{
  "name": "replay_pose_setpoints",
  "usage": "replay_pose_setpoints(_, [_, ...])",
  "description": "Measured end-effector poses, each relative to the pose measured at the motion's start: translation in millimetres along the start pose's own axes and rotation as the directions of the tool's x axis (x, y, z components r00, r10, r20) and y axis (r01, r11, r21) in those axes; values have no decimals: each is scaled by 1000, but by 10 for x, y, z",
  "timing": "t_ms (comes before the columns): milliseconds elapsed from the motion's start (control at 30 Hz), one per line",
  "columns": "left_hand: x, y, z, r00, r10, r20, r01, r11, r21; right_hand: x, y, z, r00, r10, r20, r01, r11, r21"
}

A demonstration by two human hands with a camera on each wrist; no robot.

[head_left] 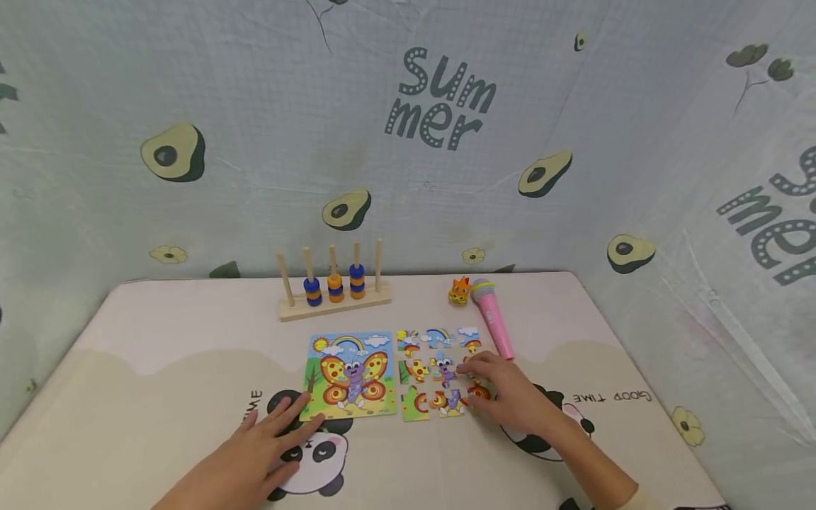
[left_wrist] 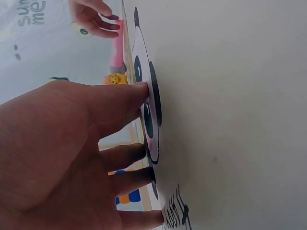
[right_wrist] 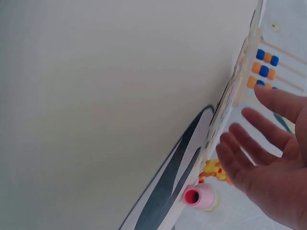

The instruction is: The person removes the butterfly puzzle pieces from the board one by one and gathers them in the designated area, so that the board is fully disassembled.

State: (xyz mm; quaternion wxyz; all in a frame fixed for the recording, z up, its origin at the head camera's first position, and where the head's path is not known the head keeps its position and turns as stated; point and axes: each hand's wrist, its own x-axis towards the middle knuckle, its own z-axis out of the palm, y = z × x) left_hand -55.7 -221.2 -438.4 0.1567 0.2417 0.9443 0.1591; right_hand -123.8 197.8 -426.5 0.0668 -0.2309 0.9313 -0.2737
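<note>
A butterfly picture board (head_left: 349,375) lies flat on the table. My left hand (head_left: 255,453) rests with spread fingers at its lower left corner, and the thumb is over a printed panda. Right of the board, several butterfly puzzle pieces (head_left: 416,404) lie in loose rows with gaps between them. Over the right-hand column is my right hand (head_left: 510,393), its fingers hiding part of those pieces. In the right wrist view the right hand's fingers (right_wrist: 259,151) are loosely bent, with nothing visible between them. Whether its fingertips touch a piece cannot be told.
Behind the board stands a wooden peg rack (head_left: 334,306) with blue and orange rings on three pegs. A pink toy microphone (head_left: 494,319) lies behind my right hand, beside a small orange figurine (head_left: 459,290). A printed cloth wall (head_left: 268,92) rises at the table's back edge.
</note>
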Motion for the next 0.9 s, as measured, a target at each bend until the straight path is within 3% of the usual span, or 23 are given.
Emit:
replay_pose_setpoints(200, [0,-6,-4,999,-29,-12,29,999,-18,8,-113,64,994,-40,-101,36,998,-44])
replay_pose_setpoints(400, [27,52,-39,990,-72,-125,77,996,40,9,-255,102,989,10,-150,-15,999,-32])
replay_pose_setpoints(533, [67,118,-88,964,-142,-225,163,984,78,25,-368,131,984,39,-175,-48,998,-46])
replay_pose_setpoints(700, [88,187,-161,913,-210,-350,252,965,79,65,-517,183,975,47,-219,-78,988,-134])
replay_pose_setpoints(900, [139,251,-223,878,-267,-396,311,949,49,66,-656,175,967,100,-236,-148,969,-197])
